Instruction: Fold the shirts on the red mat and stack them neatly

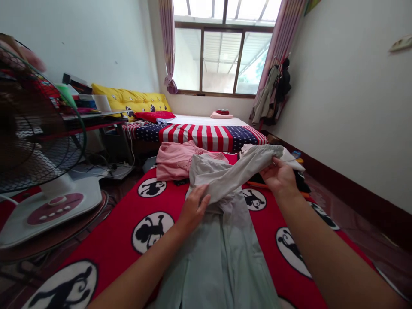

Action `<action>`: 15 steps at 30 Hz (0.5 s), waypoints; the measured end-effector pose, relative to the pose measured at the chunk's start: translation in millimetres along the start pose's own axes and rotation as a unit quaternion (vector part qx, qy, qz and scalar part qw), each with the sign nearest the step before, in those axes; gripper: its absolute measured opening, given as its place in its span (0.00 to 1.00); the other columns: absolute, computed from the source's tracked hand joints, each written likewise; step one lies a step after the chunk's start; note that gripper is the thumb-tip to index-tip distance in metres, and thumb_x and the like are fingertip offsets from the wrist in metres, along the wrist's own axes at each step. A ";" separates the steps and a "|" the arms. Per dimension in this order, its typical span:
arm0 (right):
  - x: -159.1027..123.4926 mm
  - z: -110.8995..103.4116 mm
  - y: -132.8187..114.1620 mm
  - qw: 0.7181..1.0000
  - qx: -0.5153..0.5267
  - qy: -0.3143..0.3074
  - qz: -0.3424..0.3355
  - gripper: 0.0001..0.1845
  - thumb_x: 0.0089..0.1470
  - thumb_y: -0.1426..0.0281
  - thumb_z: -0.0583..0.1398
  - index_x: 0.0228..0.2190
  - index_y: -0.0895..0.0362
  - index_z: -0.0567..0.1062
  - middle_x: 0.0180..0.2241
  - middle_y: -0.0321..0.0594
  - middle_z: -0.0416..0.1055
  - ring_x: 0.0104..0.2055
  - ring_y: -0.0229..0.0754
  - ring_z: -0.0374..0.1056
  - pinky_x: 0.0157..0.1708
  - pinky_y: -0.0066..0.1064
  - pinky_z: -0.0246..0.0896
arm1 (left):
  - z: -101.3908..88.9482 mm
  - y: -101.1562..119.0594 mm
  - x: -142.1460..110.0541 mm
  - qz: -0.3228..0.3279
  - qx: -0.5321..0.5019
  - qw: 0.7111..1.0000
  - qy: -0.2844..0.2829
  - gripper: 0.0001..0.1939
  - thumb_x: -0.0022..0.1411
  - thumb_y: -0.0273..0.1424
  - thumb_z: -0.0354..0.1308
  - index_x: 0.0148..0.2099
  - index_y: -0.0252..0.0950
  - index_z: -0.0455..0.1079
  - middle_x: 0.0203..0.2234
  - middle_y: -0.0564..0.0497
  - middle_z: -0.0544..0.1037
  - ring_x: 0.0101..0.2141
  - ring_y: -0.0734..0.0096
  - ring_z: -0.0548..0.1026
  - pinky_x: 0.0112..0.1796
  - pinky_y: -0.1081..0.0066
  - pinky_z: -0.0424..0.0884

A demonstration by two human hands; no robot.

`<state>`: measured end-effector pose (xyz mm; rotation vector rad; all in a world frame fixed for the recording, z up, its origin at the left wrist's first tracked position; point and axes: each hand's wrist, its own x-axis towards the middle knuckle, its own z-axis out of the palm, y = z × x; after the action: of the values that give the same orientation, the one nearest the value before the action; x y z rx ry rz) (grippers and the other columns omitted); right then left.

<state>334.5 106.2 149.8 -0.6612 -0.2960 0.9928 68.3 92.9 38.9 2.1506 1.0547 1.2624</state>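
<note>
A light grey-green garment (222,253) lies lengthwise in front of me on a red blanket (109,240) printed with black monkey figures in white circles. One long, sleeve-like part of it, with a gathered end, stretches up to the right. My right hand (280,177) pinches that part near its gathered end, thumb on top. At the other end of the same part, my left hand (195,205) rests on the cloth with its fingers extended and the thumb apart. A pink shirt (174,161) lies beyond the garment, on the left.
White clothing (291,161) and dark clothing (301,182) lie beyond my right hand. A fan (58,197) stands at the left near a cluttered desk (106,116). Behind is a bed with a striped, starred cover (199,136). A wall (347,107) runs along the right.
</note>
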 end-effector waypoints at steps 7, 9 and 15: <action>11.9 -39.4 -17.0 0.998 -0.028 0.052 -0.026 0.12 0.56 0.76 0.48 0.31 0.55 0.70 0.26 0.32 0.74 0.27 0.37 0.73 0.27 0.31 0.71 | 30.4 14.0 15.4 0.070 0.065 0.992 -0.084 0.22 0.63 0.32 0.53 0.59 0.41 0.65 0.55 0.45 0.70 0.56 0.58 0.66 0.58 0.56 0.58; 5.9 -52.7 -12.0 0.997 -0.028 0.064 -0.012 0.12 0.55 0.76 0.48 0.30 0.54 0.70 0.26 0.33 0.74 0.27 0.37 0.73 0.27 0.32 0.70 | 32.2 10.3 10.1 0.071 0.087 0.992 -0.061 0.25 0.58 0.27 0.56 0.59 0.40 0.65 0.51 0.44 0.73 0.52 0.57 0.69 0.54 0.57 0.63; -21.3 -40.4 2.4 0.999 -0.010 0.054 -0.002 0.08 0.52 0.76 0.51 0.28 0.55 0.69 0.24 0.30 0.72 0.26 0.36 0.72 0.29 0.30 0.69 | 27.5 -6.6 -4.6 0.017 0.150 0.989 0.000 0.13 0.54 0.26 0.60 0.43 0.40 0.73 0.34 0.48 0.76 0.40 0.57 0.72 0.41 0.62 0.68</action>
<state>342.5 73.9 118.5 -0.7290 -0.2126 0.9486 88.3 93.8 18.3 2.3964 1.2834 1.1800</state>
